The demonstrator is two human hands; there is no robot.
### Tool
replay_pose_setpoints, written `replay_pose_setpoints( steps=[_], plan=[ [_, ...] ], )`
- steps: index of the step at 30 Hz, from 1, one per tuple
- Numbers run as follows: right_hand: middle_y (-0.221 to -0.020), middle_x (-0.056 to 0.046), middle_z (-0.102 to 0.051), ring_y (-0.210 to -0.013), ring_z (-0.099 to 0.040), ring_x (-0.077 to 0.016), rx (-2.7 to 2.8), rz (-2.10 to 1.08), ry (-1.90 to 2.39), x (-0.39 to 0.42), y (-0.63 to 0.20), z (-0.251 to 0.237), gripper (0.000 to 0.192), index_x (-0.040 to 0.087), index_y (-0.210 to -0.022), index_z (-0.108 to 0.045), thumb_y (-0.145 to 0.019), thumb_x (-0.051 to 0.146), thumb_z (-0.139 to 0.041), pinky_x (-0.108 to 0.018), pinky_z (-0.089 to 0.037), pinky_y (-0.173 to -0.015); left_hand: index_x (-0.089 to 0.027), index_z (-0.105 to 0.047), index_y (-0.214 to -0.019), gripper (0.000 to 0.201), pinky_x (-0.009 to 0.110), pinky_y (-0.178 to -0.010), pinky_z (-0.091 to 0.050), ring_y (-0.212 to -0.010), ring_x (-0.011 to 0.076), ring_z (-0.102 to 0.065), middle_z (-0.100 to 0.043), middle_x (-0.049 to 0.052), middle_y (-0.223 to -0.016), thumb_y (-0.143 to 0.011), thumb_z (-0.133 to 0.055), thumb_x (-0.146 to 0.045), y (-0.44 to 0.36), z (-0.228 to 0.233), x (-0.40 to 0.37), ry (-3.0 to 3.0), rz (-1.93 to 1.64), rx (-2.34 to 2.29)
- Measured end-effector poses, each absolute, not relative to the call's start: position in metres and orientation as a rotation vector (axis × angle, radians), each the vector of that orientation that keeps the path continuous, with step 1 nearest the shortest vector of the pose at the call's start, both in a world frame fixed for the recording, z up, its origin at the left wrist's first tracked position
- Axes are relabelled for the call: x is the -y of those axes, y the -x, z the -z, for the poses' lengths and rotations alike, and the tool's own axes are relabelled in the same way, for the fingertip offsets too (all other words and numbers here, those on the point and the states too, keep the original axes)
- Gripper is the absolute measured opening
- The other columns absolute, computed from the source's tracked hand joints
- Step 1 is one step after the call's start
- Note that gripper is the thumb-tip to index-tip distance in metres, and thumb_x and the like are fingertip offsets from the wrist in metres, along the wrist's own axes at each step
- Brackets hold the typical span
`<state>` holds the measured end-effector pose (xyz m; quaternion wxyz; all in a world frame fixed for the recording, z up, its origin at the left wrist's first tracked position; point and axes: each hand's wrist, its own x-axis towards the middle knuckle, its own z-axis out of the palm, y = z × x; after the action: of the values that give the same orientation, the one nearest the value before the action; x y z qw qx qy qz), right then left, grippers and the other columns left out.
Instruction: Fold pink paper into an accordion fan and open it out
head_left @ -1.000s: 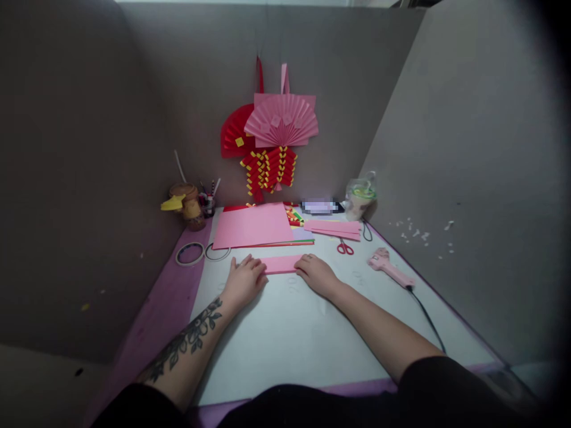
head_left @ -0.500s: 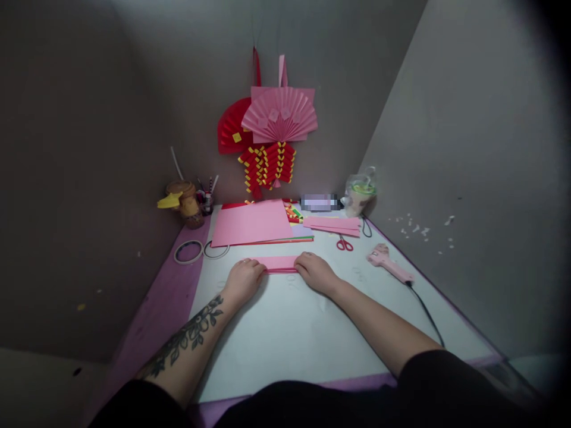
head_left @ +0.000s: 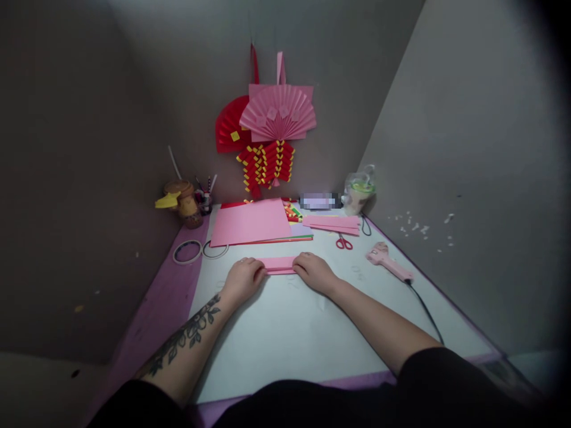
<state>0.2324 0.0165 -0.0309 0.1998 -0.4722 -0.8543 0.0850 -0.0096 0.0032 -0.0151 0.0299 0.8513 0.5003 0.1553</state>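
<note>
Fingers of left hand point(head_left: 242, 278) and right hand point(head_left: 313, 271) are flat and curled down on the two ends of the folded pink paper strip point(head_left: 280, 265), pinching it against the table point(head_left: 285, 333). Strip lies between both hands, just in front of the pink sheet stack point(head_left: 250, 222).

Step, by my read: pressing a pleat crease. Next fold would need the edges kept flush and even pressure along the fold line.

Right of the strip: red scissors point(head_left: 344, 242), pink glue gun point(head_left: 389, 265). Left of it: tape rings point(head_left: 188, 251). Behind it, on the wall: paper fans point(head_left: 276, 113).

No readable writing or brands; one item at the back is blurred.
</note>
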Motion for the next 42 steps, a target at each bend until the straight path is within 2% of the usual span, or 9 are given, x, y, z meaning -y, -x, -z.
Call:
replay_pose_setpoints(
  steps=[4,8,13,18,22,27,35,42],
  plan=[
    [-0.083,-0.004,-0.061,-0.085,-0.054,-0.0161,2.336,-0.286,1.342,-0.017,-0.234,0.031,0.019,0.018,-0.084,-0.063,-0.09,0.019,-0.045,-0.026,-0.04,-0.077,-0.022,-0.063,-0.101,0.022,0.034,-0.08,-0.039,-0.088,0.0217,-0.058,-0.068,0.005,-0.093,-0.084,-0.055,-0.034,0.009,0.015,-0.003,-2.688,-0.488,-1.498],
    [-0.083,-0.004,-0.061,-0.084,-0.055,-0.0154,2.306,-0.307,1.299,-0.015,-0.234,0.031,0.021,0.018,-0.085,-0.063,-0.091,0.021,-0.044,-0.026,-0.041,-0.076,-0.022,-0.067,-0.093,0.019,0.032,-0.078,-0.04,-0.083,0.0192,-0.059,-0.068,0.005,-0.085,-0.088,-0.049,-0.028,0.01,0.017,-0.005,-2.679,-0.507,-1.493],
    [-0.086,-0.005,-0.064,-0.084,-0.056,-0.018,2.331,-0.267,1.219,-0.014,-0.233,0.03,0.019,0.019,-0.095,-0.066,-0.083,0.032,-0.058,-0.029,-0.042,-0.077,-0.021,-0.068,-0.088,0.019,0.03,-0.076,-0.041,-0.08,0.0178,-0.058,-0.068,0.004,-0.082,-0.088,-0.049,-0.027,0.012,0.016,-0.005,-2.626,-0.589,-1.487],
    [-0.081,-0.005,-0.065,-0.081,-0.056,-0.0171,2.359,-0.197,1.142,-0.014,-0.232,0.031,0.022,0.019,-0.085,-0.067,-0.09,0.027,-0.047,-0.031,-0.041,-0.081,-0.021,-0.067,-0.087,0.018,0.03,-0.077,-0.041,-0.08,0.0171,-0.058,-0.067,0.004,-0.082,-0.088,-0.05,-0.027,0.011,0.015,-0.003,-2.614,-0.645,-1.472],
    [-0.079,-0.005,-0.066,-0.08,-0.057,-0.017,2.328,-0.182,1.147,-0.012,-0.232,0.032,0.023,0.019,-0.082,-0.067,-0.091,0.028,-0.047,-0.031,-0.041,-0.08,-0.021,-0.067,-0.087,0.019,0.031,-0.078,-0.04,-0.081,0.0176,-0.059,-0.068,0.004,-0.082,-0.088,-0.05,-0.027,0.01,0.015,-0.002,-2.623,-0.646,-1.474],
    [-0.081,-0.005,-0.066,-0.081,-0.057,-0.0169,2.33,-0.134,1.153,-0.012,-0.232,0.031,0.023,0.02,-0.083,-0.067,-0.091,0.028,-0.047,-0.031,-0.038,-0.08,-0.021,-0.066,-0.086,0.019,0.033,-0.078,-0.038,-0.081,0.0186,-0.058,-0.068,0.004,-0.082,-0.088,-0.048,-0.027,0.009,0.012,-0.001,-2.676,-0.623,-1.499],
    [-0.081,-0.006,-0.066,-0.081,-0.054,-0.0183,2.435,0.153,1.17,0.003,-0.206,0.02,0.025,0.02,-0.086,-0.065,-0.093,0.025,-0.042,-0.035,-0.029,-0.08,-0.02,-0.064,-0.086,0.023,0.035,-0.08,-0.034,-0.08,0.0181,-0.056,-0.066,0.005,-0.081,-0.091,-0.043,-0.027,-0.004,0.009,0.009,-2.807,-0.604,-1.435],
    [-0.077,-0.005,-0.065,-0.078,-0.053,-0.0178,2.447,0.175,1.139,0.006,-0.198,0.015,0.023,0.02,-0.083,-0.064,-0.092,0.022,-0.043,-0.034,-0.028,-0.08,-0.021,-0.064,-0.085,0.024,0.036,-0.079,-0.032,-0.08,0.0181,-0.056,-0.066,0.004,-0.079,-0.091,-0.041,-0.026,-0.002,0.005,0.012,-2.876,-0.621,-1.397]
  ],
)
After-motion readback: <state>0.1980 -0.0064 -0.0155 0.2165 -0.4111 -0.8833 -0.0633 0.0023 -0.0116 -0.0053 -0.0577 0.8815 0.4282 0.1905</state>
